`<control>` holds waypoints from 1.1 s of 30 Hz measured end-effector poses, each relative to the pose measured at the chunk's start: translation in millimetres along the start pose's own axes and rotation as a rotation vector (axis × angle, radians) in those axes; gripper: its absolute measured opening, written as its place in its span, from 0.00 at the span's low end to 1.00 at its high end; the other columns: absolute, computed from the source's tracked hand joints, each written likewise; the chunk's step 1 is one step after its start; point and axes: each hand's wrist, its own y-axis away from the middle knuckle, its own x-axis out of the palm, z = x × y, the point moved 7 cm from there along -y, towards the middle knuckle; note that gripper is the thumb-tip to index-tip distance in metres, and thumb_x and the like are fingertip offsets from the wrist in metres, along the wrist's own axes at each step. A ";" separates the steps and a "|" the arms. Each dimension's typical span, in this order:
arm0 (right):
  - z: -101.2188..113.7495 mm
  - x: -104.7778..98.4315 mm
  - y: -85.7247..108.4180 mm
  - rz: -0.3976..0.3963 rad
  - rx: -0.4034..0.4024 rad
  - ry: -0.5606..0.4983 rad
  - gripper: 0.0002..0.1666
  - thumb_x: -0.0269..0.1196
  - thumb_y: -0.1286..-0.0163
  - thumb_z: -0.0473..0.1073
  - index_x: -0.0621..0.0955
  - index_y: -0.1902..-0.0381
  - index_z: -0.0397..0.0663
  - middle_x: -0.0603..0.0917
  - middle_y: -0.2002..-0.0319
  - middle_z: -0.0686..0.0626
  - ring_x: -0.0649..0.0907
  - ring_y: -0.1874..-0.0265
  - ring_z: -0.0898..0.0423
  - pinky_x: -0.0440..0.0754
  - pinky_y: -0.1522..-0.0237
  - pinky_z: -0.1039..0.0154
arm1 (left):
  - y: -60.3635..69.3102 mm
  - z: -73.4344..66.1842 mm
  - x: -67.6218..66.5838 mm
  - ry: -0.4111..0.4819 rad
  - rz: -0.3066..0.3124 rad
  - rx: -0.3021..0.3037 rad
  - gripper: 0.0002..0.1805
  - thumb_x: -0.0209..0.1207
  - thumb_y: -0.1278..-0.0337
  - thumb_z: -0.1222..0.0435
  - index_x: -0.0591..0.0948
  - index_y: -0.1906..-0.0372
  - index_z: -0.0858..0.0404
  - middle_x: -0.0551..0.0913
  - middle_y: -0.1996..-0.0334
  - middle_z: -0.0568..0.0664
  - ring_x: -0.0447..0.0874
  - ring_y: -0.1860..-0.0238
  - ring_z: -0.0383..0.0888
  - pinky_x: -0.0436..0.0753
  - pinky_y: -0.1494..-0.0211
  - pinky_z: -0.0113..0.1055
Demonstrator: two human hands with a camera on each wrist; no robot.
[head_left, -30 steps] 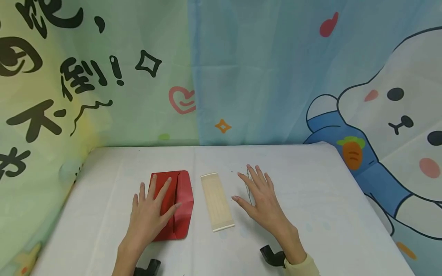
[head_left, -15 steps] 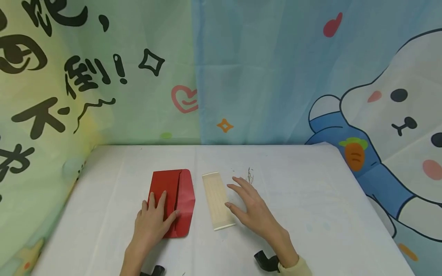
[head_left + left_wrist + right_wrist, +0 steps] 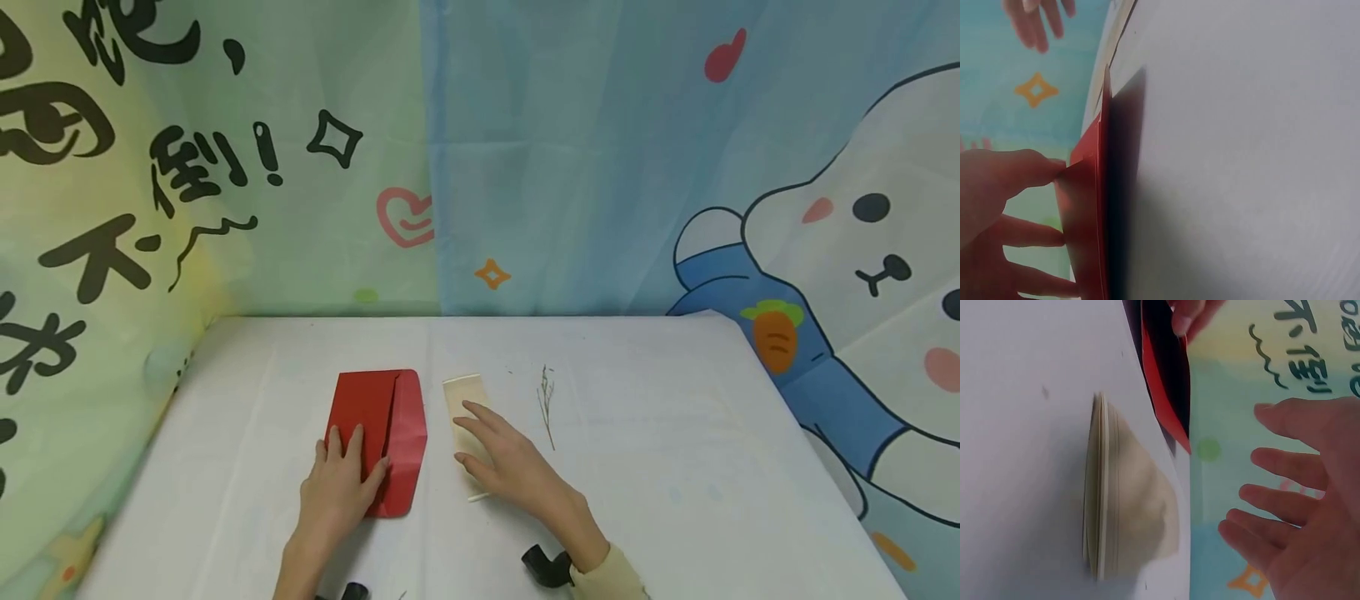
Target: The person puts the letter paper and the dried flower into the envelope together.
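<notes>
A red envelope [image 3: 375, 417] lies on the white table left of centre, its lighter flap unfolded to the right. My left hand [image 3: 333, 483] touches its lower left part with spread fingertips; in the left wrist view the thumb [image 3: 1029, 172] and fingers meet the red surface. To the right is a long, flat, cream-coloured piece [image 3: 463, 396] with pale ends; the right wrist view shows thin layers along the edge of this cream piece [image 3: 1138, 500]. Above it, my right hand [image 3: 513, 467] hovers with fingers apart, hiding much of it. From the right wrist, this hand [image 3: 1310, 487] holds nothing.
A thin dried sprig [image 3: 547, 408] lies right of the cream piece. White cloth [image 3: 675, 433] covers the table. A printed curtain [image 3: 570, 167] hangs behind its far edge. Black curved pieces [image 3: 546, 567] sit at both wrists.
My right hand has moved left, from over the sprig to over the cream piece, uncovering the sprig. The left hand has drawn back toward the envelope's near end.
</notes>
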 end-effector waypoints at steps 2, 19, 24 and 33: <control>4.9 8.5 -6.1 0.052 -0.003 0.016 0.28 0.68 0.28 0.45 0.78 0.33 0.43 0.71 0.26 0.42 0.73 0.27 0.44 0.78 0.34 0.47 | -0.3 -0.2 0.0 0.008 -0.006 -0.006 0.37 0.62 0.33 0.53 0.70 0.29 0.72 0.66 0.31 0.80 0.66 0.32 0.79 0.83 0.50 0.69; 28.1 69.8 -38.4 0.264 -0.031 0.073 0.25 0.63 0.25 0.45 0.79 0.33 0.45 0.72 0.26 0.44 0.72 0.25 0.50 0.75 0.30 0.56 | -2.6 0.9 5.2 0.006 0.019 -0.034 0.37 0.62 0.34 0.53 0.70 0.28 0.70 0.65 0.30 0.80 0.63 0.30 0.80 0.80 0.50 0.73; 27.8 77.8 -41.3 0.267 -0.038 0.107 0.25 0.64 0.25 0.46 0.80 0.33 0.48 0.74 0.26 0.46 0.73 0.26 0.51 0.75 0.30 0.56 | -3.1 1.8 4.4 0.002 0.022 -0.039 0.37 0.62 0.34 0.53 0.70 0.28 0.70 0.65 0.29 0.79 0.63 0.30 0.81 0.80 0.50 0.73; 26.6 85.4 -39.0 0.300 -0.043 0.134 0.24 0.66 0.26 0.47 0.81 0.34 0.52 0.73 0.27 0.44 0.72 0.26 0.49 0.75 0.30 0.56 | -2.4 1.4 3.0 0.017 0.029 -0.024 0.37 0.61 0.32 0.53 0.66 0.24 0.66 0.64 0.29 0.80 0.62 0.30 0.81 0.80 0.50 0.74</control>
